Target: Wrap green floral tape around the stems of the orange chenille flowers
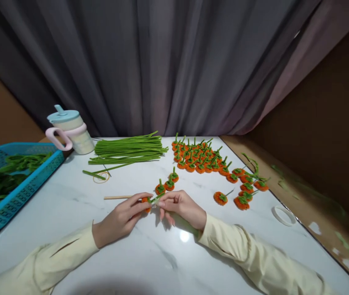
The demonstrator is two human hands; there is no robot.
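Observation:
Near the middle of the white table, my left hand [124, 215] is closed on a small orange fuzzy persimmon [145, 200], apparently made of pipe cleaner and partly covered by the fingers. From its top a green pipe-cleaner stem [156, 198] points toward my right hand [182, 206], whose thumb and forefinger pinch the stem's end. Just beyond the hands stand three finished-looking persimmons [160, 188] with green tops and upright stems. A thin wooden stick [117, 198] lies beside my left hand, its right end hidden behind the fingers.
Green pipe cleaners [128, 149] lie bundled at the back, near a lidded cup [77, 133]. Many persimmons [200, 157] crowd the back right; several more [245, 192] lie nearer. A blue basket [23, 194] holds green pieces at left. A white tape ring [284, 216] sits by the right edge.

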